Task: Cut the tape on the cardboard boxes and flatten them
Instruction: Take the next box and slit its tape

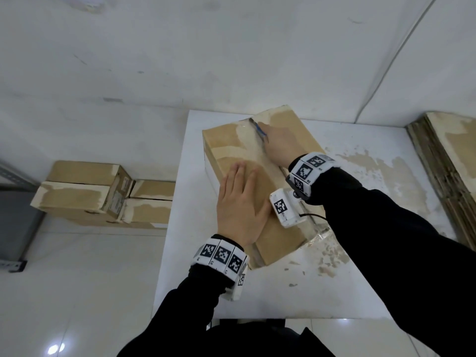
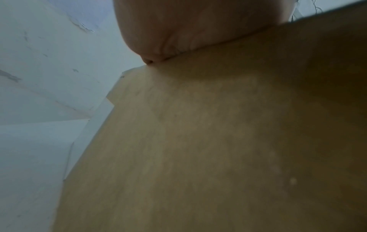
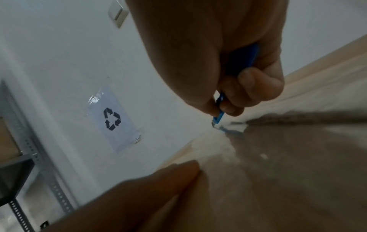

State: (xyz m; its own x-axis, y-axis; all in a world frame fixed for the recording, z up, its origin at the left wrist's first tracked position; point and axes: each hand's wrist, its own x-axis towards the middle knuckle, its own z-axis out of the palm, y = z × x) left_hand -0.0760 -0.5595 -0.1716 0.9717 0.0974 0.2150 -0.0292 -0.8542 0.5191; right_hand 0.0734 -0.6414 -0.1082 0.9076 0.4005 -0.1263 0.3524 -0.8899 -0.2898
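Right hand (image 1: 279,144) curled around a blue utility knife (image 3: 219,117), thumb and fingers pinching the handle; the blade tip sits in the taped centre seam near the far end of the cardboard box (image 1: 231,145). In the right wrist view the tip meets a shiny, ragged strip of clear tape (image 3: 232,130) at the seam. Left hand (image 1: 240,204) lies flat on the box top, fingers straight and close together, palm pressing down on the near half, just left of the seam; the left wrist view shows the heel of the palm against brown cardboard. Box rests on a white table (image 1: 185,253), turned at an angle to the table edge, with pale torn patches on its upper face. Table surface to the right carries brown scuffs and flecks. Marker-tag wristbands on both wrists over dark sleeves. On the floor to the left, a stack of other boxes (image 1: 85,194). At the far right, flattened cardboard sheets (image 1: 448,161) are stacked. A recycling-symbol sign (image 3: 112,119) is taped to the white wall.
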